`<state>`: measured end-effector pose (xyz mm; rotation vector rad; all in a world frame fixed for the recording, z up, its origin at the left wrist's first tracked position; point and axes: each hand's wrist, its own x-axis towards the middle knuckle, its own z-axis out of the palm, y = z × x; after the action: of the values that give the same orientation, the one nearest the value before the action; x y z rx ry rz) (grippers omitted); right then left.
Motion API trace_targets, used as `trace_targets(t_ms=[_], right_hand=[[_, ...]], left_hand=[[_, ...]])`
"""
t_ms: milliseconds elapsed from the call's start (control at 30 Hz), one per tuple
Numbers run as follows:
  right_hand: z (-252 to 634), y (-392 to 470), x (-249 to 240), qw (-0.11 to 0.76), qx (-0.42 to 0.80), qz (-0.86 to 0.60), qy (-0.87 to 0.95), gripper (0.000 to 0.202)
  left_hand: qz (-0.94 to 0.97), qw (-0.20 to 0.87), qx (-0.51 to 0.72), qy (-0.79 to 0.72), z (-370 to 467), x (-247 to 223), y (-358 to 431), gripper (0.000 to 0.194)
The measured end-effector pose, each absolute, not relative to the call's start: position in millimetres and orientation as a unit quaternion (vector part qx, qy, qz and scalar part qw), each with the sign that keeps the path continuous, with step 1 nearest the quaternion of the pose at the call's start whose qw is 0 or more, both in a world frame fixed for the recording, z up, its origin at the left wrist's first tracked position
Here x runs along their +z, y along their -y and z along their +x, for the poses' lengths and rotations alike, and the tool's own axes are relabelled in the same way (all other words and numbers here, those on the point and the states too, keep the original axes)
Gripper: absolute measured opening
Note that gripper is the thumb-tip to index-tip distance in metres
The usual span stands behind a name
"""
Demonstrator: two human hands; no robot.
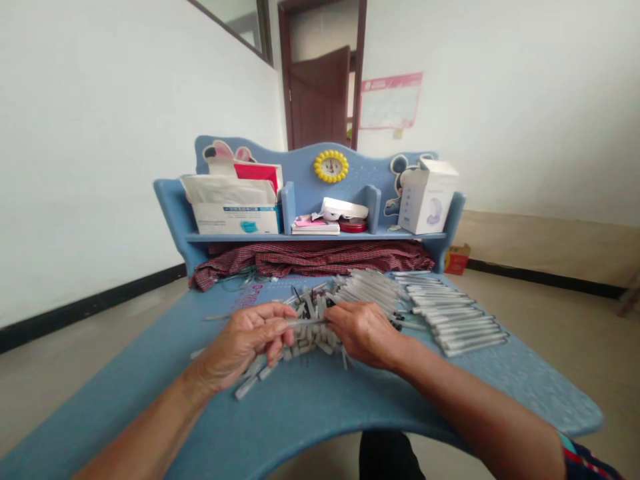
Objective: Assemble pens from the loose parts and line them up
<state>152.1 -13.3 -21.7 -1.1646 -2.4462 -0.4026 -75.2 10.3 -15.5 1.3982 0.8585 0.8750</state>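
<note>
Between my two hands runs a thin, pale translucent tube, held level above the desk. Its left end is pinched in the fingers of my left hand. The fingers of my right hand close round its right end, and their tips are partly hidden. Below and behind the tube lies a loose pile of short whitish pieces with some black bits. Right of the pile, a bundle of clear tubes is spread out. Farther right, slim tubes with dark ends lie in a stepped row.
The blue desk has a curved front edge. At its back, checked cloth lies under a shelf holding a mask box, a white box and booklets. Thin green cord lies at the back left.
</note>
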Motion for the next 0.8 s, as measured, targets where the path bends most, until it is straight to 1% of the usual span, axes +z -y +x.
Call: trace_targets(t_ms=[200, 300, 367, 467, 600, 800], right_hand=[[182, 18, 23, 0.154, -0.087, -0.491, 0.853, 0.015], [213, 19, 44, 0.095, -0.077, -0.547, 0.828, 0.013], [240, 17, 50, 0.076, -0.087, -0.583, 0.805, 0.014], [288, 14, 46, 0.055, -0.067, -0.622, 0.778, 0.015], [343, 13, 24, 0.036, -0.058, -0.650, 0.757, 0.016], [369, 12, -6, 0.037, -0.062, -0.652, 0.755, 0.020]], left_hand=[[0.600, 0.555, 0.431, -0.382, -79, -10, -15, 0.032], [0.597, 0.537, 0.448, -0.393, -79, -8, -15, 0.030], [0.597, 0.539, 0.443, -0.397, -79, -7, -14, 0.027], [0.599, 0.546, 0.434, -0.393, -78, -8, -12, 0.022], [0.611, 0.530, 0.437, -0.394, -78, -8, -12, 0.019], [0.623, 0.499, 0.449, -0.402, -80, -7, -13, 0.018]])
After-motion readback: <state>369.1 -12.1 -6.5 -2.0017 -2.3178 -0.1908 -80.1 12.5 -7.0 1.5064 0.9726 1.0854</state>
